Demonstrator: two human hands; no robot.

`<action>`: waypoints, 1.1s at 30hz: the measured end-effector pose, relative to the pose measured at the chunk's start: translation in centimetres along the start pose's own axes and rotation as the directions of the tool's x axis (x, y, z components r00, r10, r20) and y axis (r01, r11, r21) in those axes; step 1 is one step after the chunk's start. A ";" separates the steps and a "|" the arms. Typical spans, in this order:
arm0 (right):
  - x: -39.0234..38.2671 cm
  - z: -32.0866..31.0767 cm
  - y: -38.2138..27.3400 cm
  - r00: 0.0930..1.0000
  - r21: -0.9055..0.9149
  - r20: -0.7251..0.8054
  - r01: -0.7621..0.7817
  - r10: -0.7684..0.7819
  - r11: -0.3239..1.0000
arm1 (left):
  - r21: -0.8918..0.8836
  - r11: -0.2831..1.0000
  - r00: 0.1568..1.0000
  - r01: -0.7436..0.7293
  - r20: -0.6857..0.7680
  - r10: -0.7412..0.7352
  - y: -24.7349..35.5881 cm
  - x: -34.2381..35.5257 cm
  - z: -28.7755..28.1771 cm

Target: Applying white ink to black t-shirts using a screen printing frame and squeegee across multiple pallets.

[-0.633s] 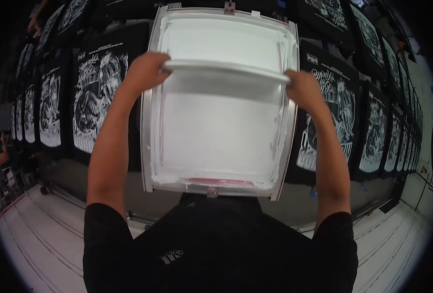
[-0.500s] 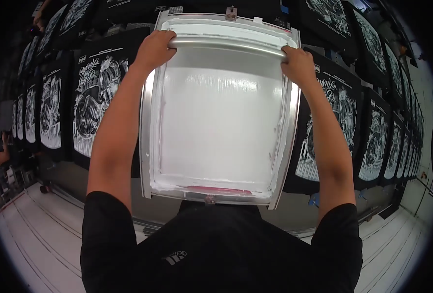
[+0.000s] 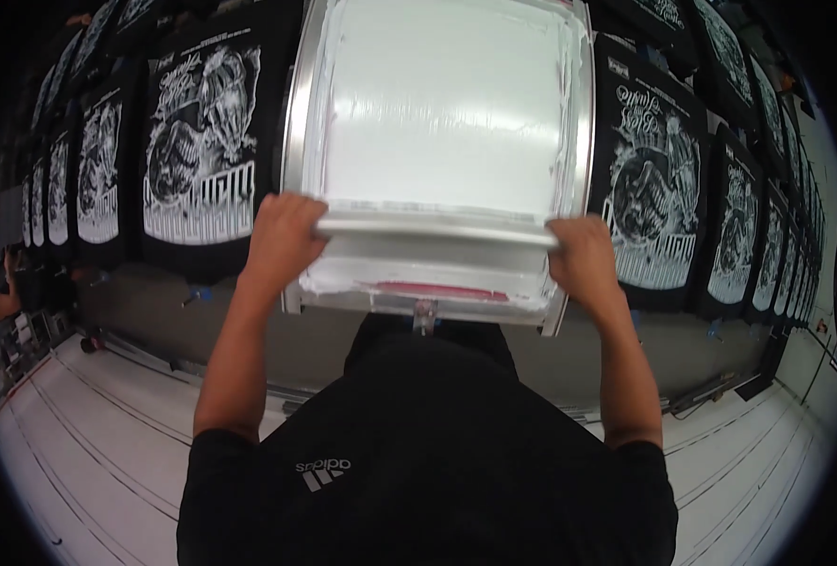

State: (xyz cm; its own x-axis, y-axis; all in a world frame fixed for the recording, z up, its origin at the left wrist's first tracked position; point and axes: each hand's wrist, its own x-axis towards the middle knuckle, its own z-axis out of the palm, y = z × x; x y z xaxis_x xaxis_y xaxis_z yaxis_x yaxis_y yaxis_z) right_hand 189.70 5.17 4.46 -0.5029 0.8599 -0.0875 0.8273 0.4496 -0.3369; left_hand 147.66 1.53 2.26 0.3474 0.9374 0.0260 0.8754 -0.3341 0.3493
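Note:
A metal-framed printing screen (image 3: 447,151), coated with wet-looking white ink, lies in front of my body. Across its near part runs a long squeegee (image 3: 437,226) with a silvery bar-shaped handle. My left hand (image 3: 288,231) is closed around the bar's left end, and the right end is in the grip of my right hand (image 3: 584,250). Thick white ink lines the inner edges of the frame, and a pinkish-red strip (image 3: 442,291) shows near its close edge. A small clamp (image 3: 424,316) sits at the middle of the near frame bar. The squeegee's lower edge is blurred.
Black shirts with white and grey prints lie in long rows to the left (image 3: 201,141) and right (image 3: 654,179). Below them runs a grey side panel (image 3: 154,307). The pale floor (image 3: 98,424) has dark lines. At the far left another person's arm (image 3: 8,292) shows.
Both hands have drawn the squeegee from the screen's far end toward my body. The screen sits higher in the picture now, as the view has shifted.

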 end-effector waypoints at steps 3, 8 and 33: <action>-6.7 0.9 -3.8 1.000 0.007 -0.004 0.004 -0.004 1.000 | -0.049 0.998 0.999 0.039 0.038 -0.037 3.7 -6.5 -0.6; -9.8 3.9 -5.5 0.977 0.007 0.140 -0.164 0.161 0.986 | -0.092 0.992 0.996 0.090 0.008 -0.090 4.8 -9.8 2.5; 29.0 -1.5 15.1 0.988 -0.296 -0.102 -0.141 0.115 0.945 | 0.096 0.987 0.981 0.127 -0.161 -0.111 -13.2 30.7 1.5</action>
State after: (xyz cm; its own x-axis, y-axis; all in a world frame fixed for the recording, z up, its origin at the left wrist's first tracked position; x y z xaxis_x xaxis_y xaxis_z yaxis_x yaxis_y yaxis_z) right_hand 187.93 37.28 -1.75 -0.3758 0.9263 -0.0294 0.9266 0.3750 -0.0289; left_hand 147.32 34.58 -2.97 0.1893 0.9722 0.1376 0.9407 -0.2198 0.2584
